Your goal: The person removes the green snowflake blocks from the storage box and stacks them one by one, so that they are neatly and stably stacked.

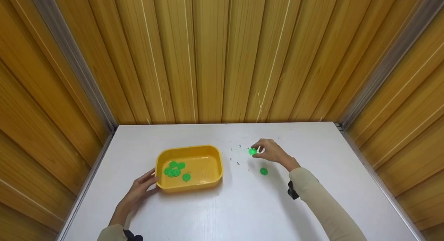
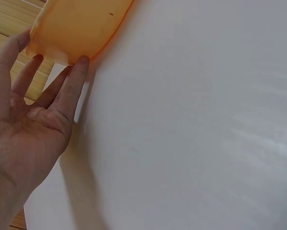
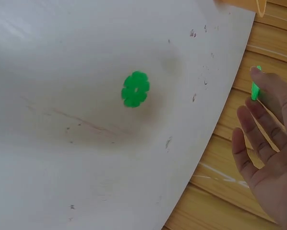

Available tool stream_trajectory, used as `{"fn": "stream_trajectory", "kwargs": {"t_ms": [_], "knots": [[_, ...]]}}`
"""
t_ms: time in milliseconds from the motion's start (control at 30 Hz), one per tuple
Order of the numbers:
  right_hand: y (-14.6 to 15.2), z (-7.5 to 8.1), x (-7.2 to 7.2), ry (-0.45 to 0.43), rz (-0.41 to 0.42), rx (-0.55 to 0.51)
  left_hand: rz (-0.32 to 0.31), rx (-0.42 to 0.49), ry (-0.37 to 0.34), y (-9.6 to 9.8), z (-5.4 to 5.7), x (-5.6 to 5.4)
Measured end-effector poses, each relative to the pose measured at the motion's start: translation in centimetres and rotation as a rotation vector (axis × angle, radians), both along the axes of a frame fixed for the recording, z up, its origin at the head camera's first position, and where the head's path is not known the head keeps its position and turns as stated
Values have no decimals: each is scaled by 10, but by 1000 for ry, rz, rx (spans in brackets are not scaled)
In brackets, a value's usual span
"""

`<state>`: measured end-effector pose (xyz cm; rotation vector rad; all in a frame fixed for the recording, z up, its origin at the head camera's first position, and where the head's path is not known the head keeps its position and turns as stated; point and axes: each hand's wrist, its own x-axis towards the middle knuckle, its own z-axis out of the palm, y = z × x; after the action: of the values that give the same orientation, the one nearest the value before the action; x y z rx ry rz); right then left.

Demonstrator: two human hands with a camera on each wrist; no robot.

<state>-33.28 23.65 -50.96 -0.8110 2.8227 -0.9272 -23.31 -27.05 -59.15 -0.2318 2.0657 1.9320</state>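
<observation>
My left hand (image 1: 138, 189) holds the left end of a yellow plastic basin (image 1: 189, 188), with its fingers against the outer wall (image 2: 69, 36). Several green notched plastic discs (image 1: 172, 172) lie inside the basin, some overlapping on its left side. To the right of the basin, my right hand (image 1: 272, 151) pinches a green disc (image 1: 252, 151) between thumb and forefinger, above the tabletop. The right wrist view shows this disc (image 3: 256, 86) edge-on, with the other fingers spread loosely. A single flower-shaped green disc (image 3: 135, 89) lies flat on the table below that hand.
The white table (image 1: 215, 220) carries small dark marks between the basin and my right hand. Behind it rises a wood-patterned panel wall (image 1: 208, 60), with similar panels at both sides. Grey metal posts (image 1: 74, 50) stand at the corners.
</observation>
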Motion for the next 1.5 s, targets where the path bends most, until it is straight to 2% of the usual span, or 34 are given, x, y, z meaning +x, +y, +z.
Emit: {"fn": "stream_trajectory", "kwargs": {"t_ms": [167,333,533,733,900,1200,1500], "knots": [[13,-18,2,-64,-20,0,25,-4,-35,-2,-2,0],[28,-30,8,-72,-38,-9,25,13,-41,1,-4,-3],[40,-44,15,-100,-48,-56,24,-7,-28,3,-3,-4],[52,-61,22,-151,-88,-134,20,24,-20,3,-5,-3],[61,-73,27,-143,-125,-175,21,13,-24,4,-5,-3],[65,-87,37,-158,-182,-208,4,14,0,3,-5,-2],[58,-97,36,-135,-187,-218,11,31,31,2,-5,0]]}}
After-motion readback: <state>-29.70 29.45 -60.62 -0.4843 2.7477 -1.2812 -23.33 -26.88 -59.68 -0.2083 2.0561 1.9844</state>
